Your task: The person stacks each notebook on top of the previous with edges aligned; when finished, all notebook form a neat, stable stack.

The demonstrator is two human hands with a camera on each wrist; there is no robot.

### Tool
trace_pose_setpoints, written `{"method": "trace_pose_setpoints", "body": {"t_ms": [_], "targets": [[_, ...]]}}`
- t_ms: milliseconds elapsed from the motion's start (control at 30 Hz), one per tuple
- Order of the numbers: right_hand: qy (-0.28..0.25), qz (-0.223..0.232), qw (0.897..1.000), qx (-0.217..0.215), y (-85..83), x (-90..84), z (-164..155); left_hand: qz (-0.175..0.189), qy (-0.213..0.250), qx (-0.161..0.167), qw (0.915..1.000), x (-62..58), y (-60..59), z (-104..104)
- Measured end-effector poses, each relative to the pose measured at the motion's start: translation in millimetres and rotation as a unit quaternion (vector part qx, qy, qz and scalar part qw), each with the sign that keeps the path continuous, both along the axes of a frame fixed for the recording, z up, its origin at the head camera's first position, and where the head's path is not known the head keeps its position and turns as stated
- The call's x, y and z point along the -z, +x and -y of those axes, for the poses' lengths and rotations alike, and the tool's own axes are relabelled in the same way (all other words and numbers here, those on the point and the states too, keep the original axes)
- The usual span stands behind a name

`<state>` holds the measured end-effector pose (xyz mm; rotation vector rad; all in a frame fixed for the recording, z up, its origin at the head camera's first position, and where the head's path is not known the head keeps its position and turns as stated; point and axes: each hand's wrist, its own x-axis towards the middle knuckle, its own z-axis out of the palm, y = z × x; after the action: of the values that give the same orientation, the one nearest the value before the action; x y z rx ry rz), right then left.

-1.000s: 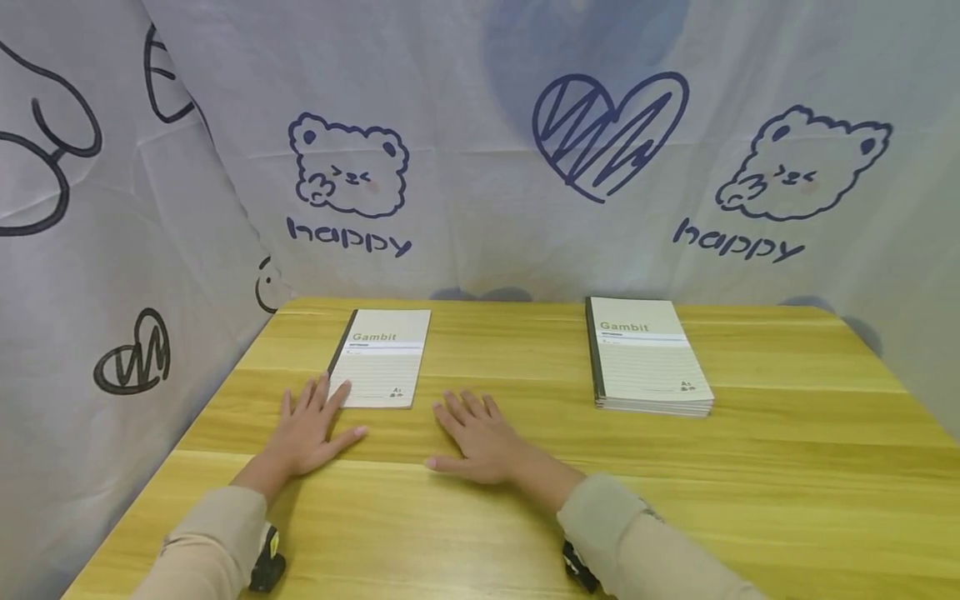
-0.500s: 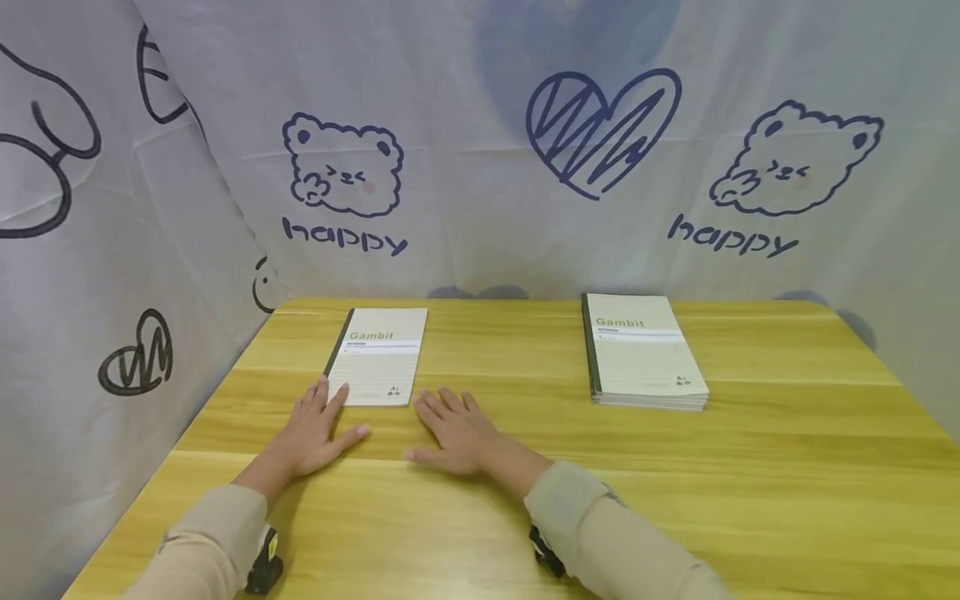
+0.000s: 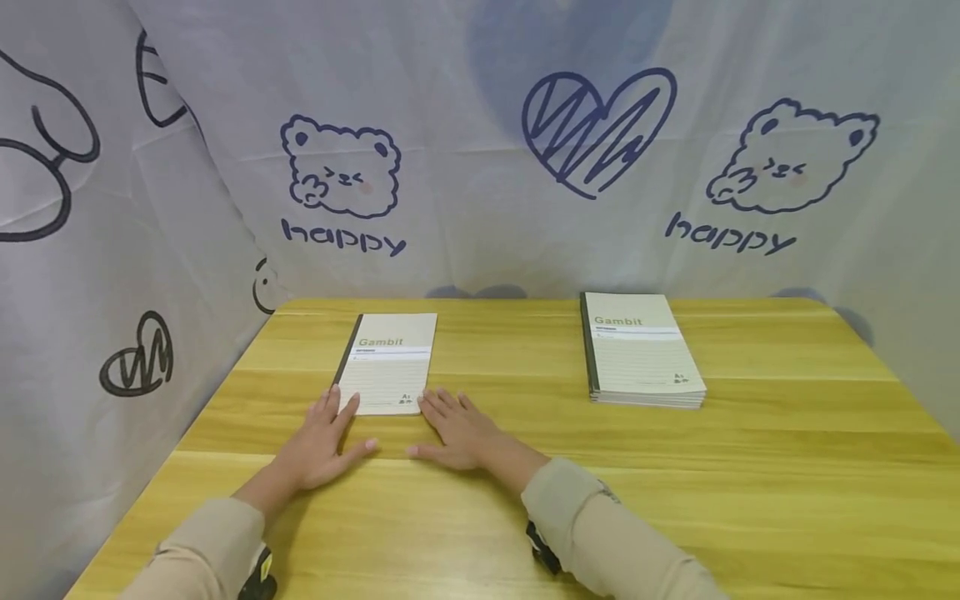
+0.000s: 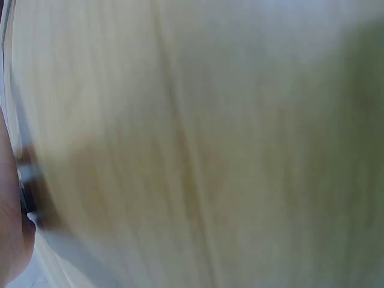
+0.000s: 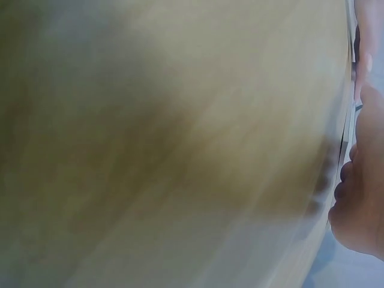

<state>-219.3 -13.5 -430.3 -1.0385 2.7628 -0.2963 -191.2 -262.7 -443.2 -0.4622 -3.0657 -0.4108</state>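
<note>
A single white notebook [image 3: 386,375] with a black spine and "Gambit" on its cover lies flat on the left part of the table. At its lower left corner is my left hand [image 3: 318,446], palm down with fingers straight, the fingertips on the spine edge and cover. My right hand [image 3: 457,433] lies at the lower right corner, fingers straight and fingertips right at the edge. Both thumbs point inward below the notebook. In the left wrist view only a strip of the left hand [image 4: 9,222] shows; the right wrist view has the right hand [image 5: 360,180] at its right side.
A neat stack of the same notebooks [image 3: 641,346] stands at the back right of the wooden table [image 3: 787,467]. Behind the table hangs a white cloth [image 3: 480,225] with bear and heart drawings; another printed cloth [image 3: 180,250] hangs along the left side.
My right hand has moved left to the notebook's right edge. The notebook has shifted slightly right and toward me, with my left hand moving along with it. The stack stays put.
</note>
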Motion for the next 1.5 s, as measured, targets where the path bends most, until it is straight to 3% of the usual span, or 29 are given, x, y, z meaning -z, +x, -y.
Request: {"method": "trace_pose_setpoints", "body": {"t_ms": [600, 1000, 1500], "targets": [[0.002, -0.009, 1.000, -0.011, -2.0, 3.9, -17, -0.031, -0.015, 0.031, 0.9989, 4.7, 6.0, -34], [-0.003, 0.011, 1.000, -0.018, -5.4, -1.2, -37, -0.023, 0.001, 0.041, 0.9989, 6.2, -3.7, -37], [-0.010, -0.007, 0.999, -0.035, -2.9, 2.6, -56, -0.026, -0.015, 0.041, 0.9987, 7.0, -11.3, -38]]}}
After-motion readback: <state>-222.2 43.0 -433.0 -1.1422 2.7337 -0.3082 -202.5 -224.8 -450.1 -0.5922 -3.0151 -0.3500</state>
